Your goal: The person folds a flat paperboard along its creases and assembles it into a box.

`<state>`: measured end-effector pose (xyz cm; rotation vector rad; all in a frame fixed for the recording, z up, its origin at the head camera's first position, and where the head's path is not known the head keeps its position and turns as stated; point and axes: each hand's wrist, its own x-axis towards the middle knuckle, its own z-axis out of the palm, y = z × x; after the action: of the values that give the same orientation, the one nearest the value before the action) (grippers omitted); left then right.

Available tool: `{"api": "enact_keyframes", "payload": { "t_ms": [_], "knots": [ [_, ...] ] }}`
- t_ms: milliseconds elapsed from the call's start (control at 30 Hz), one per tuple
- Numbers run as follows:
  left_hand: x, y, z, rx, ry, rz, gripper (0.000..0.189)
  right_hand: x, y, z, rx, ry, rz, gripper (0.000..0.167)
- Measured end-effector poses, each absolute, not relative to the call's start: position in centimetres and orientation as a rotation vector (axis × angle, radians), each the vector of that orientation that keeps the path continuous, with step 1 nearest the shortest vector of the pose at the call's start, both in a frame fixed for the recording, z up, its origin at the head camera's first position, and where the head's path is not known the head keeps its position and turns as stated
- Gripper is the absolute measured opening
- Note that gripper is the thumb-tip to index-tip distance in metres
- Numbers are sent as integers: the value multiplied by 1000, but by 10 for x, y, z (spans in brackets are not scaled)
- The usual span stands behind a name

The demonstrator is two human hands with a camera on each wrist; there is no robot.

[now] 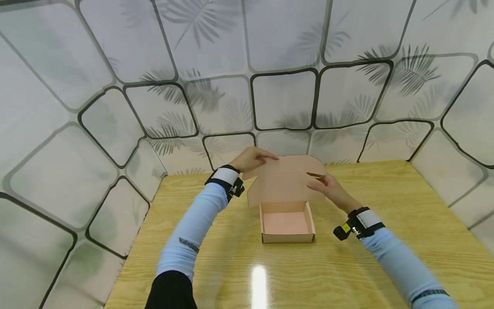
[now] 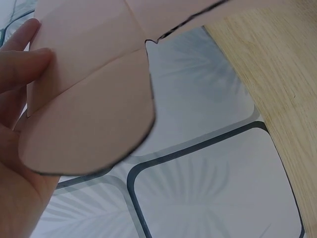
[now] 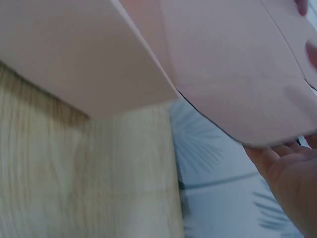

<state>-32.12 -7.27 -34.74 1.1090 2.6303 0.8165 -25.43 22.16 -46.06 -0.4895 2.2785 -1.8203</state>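
A small cardboard box (image 1: 288,238) sits on the table with its lid (image 1: 289,186) raised at the back, so the pinkish inside shows. At the lid's upper left, my left hand (image 1: 252,159) pinches the edge. In the left wrist view, its thumb lies on the inner face of the lid (image 2: 94,49), beside a rounded flap (image 2: 94,124); other fingers are partly hidden behind. My right hand (image 1: 332,191) holds the lid's right side near the folded side flap. The right wrist view shows that hand (image 3: 292,178) partly behind the cardboard, with fingertips in front.
The box stands on a light wood-grain table (image 1: 216,266), toward its far edge. Behind and to both sides hangs a pale patterned sheet (image 1: 285,98) with dark rounded outlines and leaf prints. A bright light reflection lies on the tabletop in front of the box.
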Motion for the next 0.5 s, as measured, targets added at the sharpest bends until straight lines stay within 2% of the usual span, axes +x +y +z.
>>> {"api": "enact_keyframes", "payload": {
  "t_ms": [267,367,500],
  "knots": [
    [-323,-74,-348,1123,2622,873,33,-260,203,-466,-360,2327,-1831,52],
    [-319,-82,-354,993,2542,1227,38,-261,201,-466,-352,2349,-1824,50],
    [-300,-98,-383,606,2261,2018,54,-261,199,-466,-350,2347,-1825,49]
  ]
}}
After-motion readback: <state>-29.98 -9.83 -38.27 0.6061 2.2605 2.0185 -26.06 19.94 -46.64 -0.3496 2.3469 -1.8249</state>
